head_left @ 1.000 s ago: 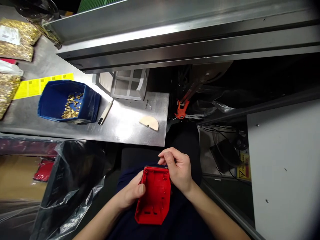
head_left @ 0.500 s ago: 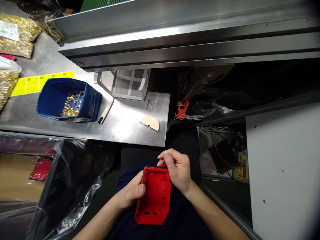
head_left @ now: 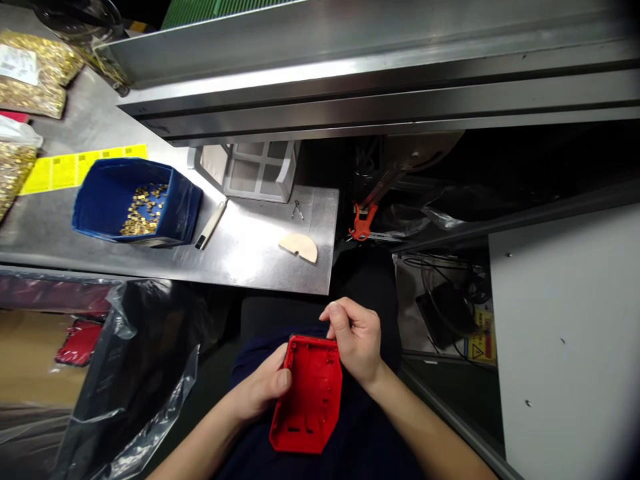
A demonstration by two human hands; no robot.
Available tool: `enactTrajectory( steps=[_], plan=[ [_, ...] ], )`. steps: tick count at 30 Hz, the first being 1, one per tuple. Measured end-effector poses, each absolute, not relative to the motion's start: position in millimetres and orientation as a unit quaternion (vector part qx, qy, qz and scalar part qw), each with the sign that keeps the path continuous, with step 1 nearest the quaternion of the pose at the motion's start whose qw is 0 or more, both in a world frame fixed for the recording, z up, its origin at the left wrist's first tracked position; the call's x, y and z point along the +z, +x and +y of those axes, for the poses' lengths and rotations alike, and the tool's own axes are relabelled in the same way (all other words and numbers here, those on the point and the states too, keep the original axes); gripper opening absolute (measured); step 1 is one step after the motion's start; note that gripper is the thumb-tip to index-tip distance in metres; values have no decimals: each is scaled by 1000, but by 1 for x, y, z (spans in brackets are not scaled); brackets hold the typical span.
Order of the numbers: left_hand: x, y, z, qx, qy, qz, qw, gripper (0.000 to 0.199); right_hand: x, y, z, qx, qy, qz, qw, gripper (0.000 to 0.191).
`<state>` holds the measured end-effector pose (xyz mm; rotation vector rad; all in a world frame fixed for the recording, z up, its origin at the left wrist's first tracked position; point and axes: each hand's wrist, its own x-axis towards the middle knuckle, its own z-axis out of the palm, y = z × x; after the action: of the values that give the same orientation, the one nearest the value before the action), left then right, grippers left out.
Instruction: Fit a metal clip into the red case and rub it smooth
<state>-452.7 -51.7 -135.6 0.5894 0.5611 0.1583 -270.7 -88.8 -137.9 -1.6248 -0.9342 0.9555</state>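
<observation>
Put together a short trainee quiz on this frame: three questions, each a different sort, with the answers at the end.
1. Multiple choice: which has its thumb over the side of the red shell?
A) the right hand
B) the left hand
C) neither

2. True or false: small gold parts lie inside the blue bin.

3. Fill in the blank: the pale flat piece on the metal table has the shape of a half ____.

Key: 1. B; 2. true; 3. disc
</observation>
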Motion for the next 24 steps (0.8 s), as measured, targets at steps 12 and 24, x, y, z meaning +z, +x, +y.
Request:
enactTrajectory(
  steps=[12, 24],
  plan=[
    [-132, -443, -45, 47, 285, 211, 934, 81, -128, -261, -82, 570, -543, -336, 517, 28],
    [-132, -432, -36, 18, 340, 171, 925, 75, -125, -244, -84, 594, -491, -413, 485, 23]
  ],
)
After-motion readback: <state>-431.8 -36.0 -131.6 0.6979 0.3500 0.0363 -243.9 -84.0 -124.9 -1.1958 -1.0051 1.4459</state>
